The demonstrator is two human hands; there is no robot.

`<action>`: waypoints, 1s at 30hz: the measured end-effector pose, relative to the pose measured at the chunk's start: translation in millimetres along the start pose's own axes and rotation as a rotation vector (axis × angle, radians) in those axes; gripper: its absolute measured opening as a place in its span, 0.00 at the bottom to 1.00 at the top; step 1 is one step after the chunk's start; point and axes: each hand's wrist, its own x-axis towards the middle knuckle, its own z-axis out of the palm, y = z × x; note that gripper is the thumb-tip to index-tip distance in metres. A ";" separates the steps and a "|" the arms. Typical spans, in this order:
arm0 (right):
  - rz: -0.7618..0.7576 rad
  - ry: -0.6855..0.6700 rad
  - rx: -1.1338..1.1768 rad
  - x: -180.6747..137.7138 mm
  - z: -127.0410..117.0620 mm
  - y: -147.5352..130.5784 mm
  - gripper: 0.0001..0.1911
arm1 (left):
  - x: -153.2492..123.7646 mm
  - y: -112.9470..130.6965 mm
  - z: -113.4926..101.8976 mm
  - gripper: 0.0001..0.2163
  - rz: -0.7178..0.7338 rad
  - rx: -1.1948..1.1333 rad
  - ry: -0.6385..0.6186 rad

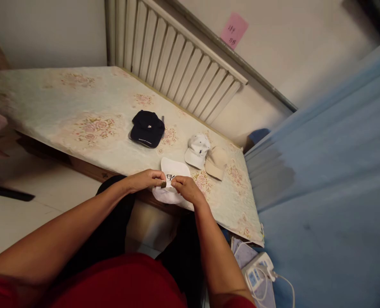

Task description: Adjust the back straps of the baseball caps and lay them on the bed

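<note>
At the table's near edge lies a white cap [173, 166] with dark "CK" letters, its lower part towards me. My left hand [155, 179] is closed in a pinch at the left of the letters, beside a small dark buckle-like piece [163, 185] on the cap. My right hand [187, 188] pinches the cap from the other side, close to the left fingertips. What lies between the right fingertips is too small to make out. Farther off are a black cap [147, 128], a second white cap [197, 150] and a beige cap [216, 162], which touch or nearly touch.
A flowered cloth [113, 102] covers the table. Behind it stand a white radiator [177, 55] and a wall with a pink note [234, 30]. On the right hangs a blue curtain [321, 179]. A white power strip [258, 271] with cables sits low at the right.
</note>
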 end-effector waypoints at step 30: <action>-0.118 0.160 0.078 -5.4 22.3 -5.0 0.10 | 1.9 -5.9 0.0 0.12 -0.047 -0.034 0.053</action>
